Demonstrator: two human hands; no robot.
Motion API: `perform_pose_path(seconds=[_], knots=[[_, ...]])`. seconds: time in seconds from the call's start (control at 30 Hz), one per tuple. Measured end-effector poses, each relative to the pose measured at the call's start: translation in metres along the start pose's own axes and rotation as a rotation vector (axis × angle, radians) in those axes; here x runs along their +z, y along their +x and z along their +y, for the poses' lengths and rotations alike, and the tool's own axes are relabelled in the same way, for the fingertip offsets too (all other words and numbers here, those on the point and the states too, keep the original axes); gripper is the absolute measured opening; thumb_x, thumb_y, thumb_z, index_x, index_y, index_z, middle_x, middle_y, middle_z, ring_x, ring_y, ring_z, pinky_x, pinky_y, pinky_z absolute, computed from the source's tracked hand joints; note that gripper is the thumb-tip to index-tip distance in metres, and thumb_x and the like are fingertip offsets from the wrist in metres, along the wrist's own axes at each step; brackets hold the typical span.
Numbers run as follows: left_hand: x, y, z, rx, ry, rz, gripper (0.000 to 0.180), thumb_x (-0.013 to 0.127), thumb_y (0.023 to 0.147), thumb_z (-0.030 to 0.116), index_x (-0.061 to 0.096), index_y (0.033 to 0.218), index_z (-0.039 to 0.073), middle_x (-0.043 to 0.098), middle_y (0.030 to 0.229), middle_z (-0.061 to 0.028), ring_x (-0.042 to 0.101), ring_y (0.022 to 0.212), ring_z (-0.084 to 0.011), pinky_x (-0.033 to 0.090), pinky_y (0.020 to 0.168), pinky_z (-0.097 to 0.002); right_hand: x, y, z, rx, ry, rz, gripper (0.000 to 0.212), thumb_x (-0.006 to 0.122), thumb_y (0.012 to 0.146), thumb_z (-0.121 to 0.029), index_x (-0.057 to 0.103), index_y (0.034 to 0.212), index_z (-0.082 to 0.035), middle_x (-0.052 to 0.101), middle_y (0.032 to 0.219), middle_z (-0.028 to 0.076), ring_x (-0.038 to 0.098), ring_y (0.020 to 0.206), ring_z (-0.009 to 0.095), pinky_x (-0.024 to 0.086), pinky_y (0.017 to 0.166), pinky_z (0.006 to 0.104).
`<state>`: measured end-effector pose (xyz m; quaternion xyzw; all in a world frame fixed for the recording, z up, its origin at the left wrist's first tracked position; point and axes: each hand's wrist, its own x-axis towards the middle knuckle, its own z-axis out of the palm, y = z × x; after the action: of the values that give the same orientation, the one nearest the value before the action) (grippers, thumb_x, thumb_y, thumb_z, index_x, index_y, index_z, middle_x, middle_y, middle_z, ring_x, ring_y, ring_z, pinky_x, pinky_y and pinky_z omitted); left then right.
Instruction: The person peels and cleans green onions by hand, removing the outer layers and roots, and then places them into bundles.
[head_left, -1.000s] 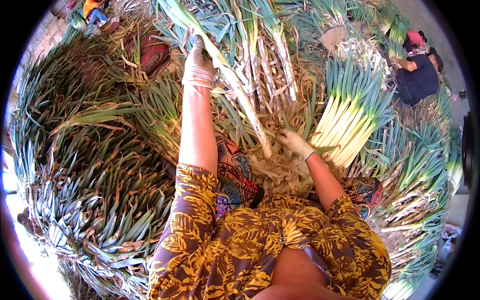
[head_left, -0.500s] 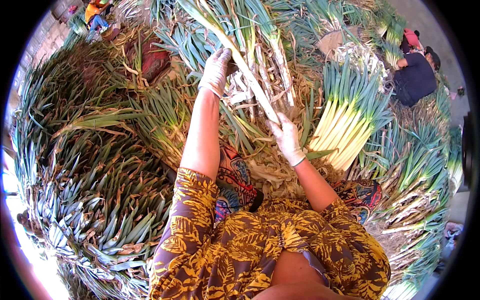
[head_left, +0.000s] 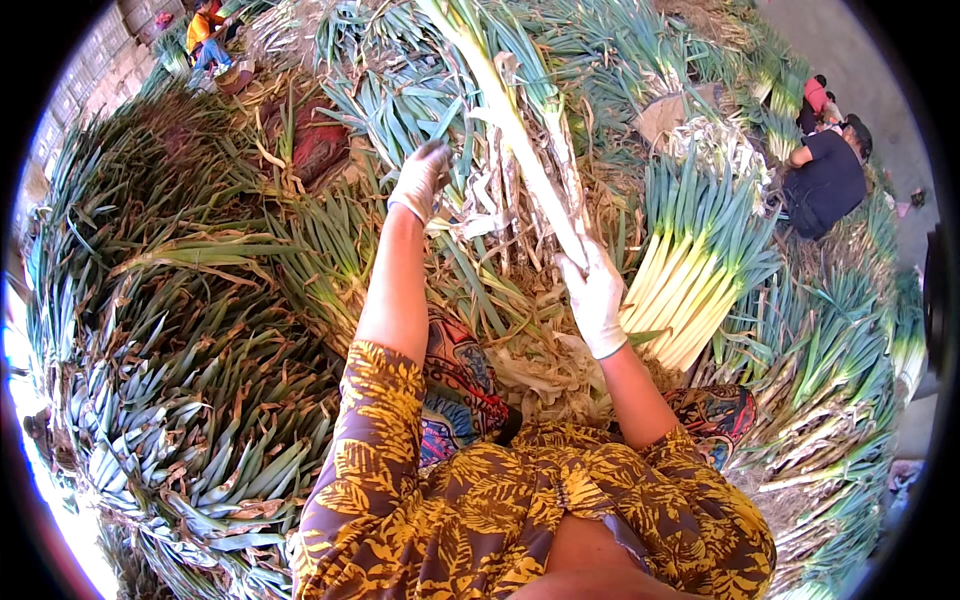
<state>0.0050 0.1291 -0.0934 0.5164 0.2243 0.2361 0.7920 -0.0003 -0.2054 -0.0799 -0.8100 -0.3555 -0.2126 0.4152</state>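
Observation:
My right hand (head_left: pixel 597 298), in a thin whitish glove, is closed around the root end of a long leek (head_left: pixel 525 150). Its pale shaft slants up and leftward, and its green top runs out of the upper edge. To the left of this shaft, apart from it, is my gloved left hand (head_left: pixel 421 182). Its fingers are curled together; whatever may be between them cannot be made out. Behind the held leek lie several untrimmed leeks (head_left: pixel 508 190) with dry, dirty outer leaves. Right of my right hand rests a fanned pile of clean leeks (head_left: pixel 668 275), with pale yellow-white shafts.
Peeled-off dry leaves (head_left: pixel 545 370) cover the ground between my knees. A large heap of leeks (head_left: pixel 190 360) fills the left side, and more leeks (head_left: pixel 820 380) line the right. One person (head_left: pixel 825 175) sits at the upper right, another (head_left: pixel 206 38) at the far upper left.
My left hand has come away from the leek shaft and sits slightly lower and to the left. My right hand, still holding the leek, has moved a little right and toward me.

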Motion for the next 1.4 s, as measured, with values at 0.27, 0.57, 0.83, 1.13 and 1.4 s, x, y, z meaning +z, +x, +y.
perform_pose_path(seconds=[0.27, 0.57, 0.83, 1.13, 1.4], knots=[[0.045, -0.034, 0.023, -0.079, -0.683, -0.219, 0.041, 0.047, 0.099, 0.032, 0.053, 0.118, -0.003, 0.064, 0.112, -0.0187, 0.061, 0.107, -0.0363, 0.046, 0.099, -0.0496, 0.035, -0.084, 0.039, 0.119, 0.119, -0.443, 0.023, 0.065, 0.087, -0.009, 0.055, 0.105, 0.001, 0.065, 0.094, 0.015, 0.064, 0.076, 0.024, 0.057, 0.073, 0.0276], [0.091, -0.055, 0.025, -0.207, -0.812, -0.394, 0.040, 0.059, 0.091, 0.028, 0.056, 0.121, 0.001, 0.064, 0.116, -0.0161, 0.058, 0.112, -0.0322, 0.042, 0.103, -0.0488, 0.070, 0.114, -0.036, 0.158, 0.760, -0.169, 0.038, 0.071, 0.082, -0.007, 0.055, 0.114, 0.003, 0.065, 0.098, 0.011, 0.061, 0.091, 0.018, 0.053, 0.077, 0.0316], [0.076, -0.037, 0.019, -0.173, -0.695, -0.265, 0.036, 0.060, 0.092, 0.023, 0.057, 0.122, 0.004, 0.064, 0.116, -0.0125, 0.059, 0.108, -0.0296, 0.045, 0.100, -0.0455, 0.073, 0.123, -0.044, 0.094, 0.387, -0.282, 0.025, 0.073, 0.079, -0.021, 0.061, 0.095, -0.006, 0.066, 0.087, 0.013, 0.064, 0.074, 0.025, 0.049, 0.070, 0.0367], [0.034, -0.044, 0.050, 0.047, -0.811, -0.244, 0.034, 0.049, 0.098, 0.036, 0.055, 0.100, 0.002, 0.059, 0.079, -0.0110, 0.056, 0.065, -0.0218, 0.051, 0.058, -0.0334, 0.083, 0.033, 0.008, 0.576, 1.059, -0.310, 0.039, 0.062, 0.089, -0.018, 0.052, 0.124, -0.006, 0.064, 0.091, 0.009, 0.061, 0.068, 0.015, 0.052, 0.059, 0.0354], [-0.017, -0.026, 0.054, -0.001, -0.857, -0.317, 0.040, 0.056, 0.094, 0.039, 0.053, 0.101, 0.000, 0.051, 0.072, -0.0046, 0.046, 0.062, -0.0166, 0.042, 0.060, -0.0328, 0.043, -0.128, 0.125, 0.295, -0.278, -1.144, 0.030, 0.049, 0.088, -0.006, 0.052, 0.116, 0.002, 0.063, 0.093, 0.022, 0.065, 0.088, 0.029, 0.052, 0.071, 0.0402]])
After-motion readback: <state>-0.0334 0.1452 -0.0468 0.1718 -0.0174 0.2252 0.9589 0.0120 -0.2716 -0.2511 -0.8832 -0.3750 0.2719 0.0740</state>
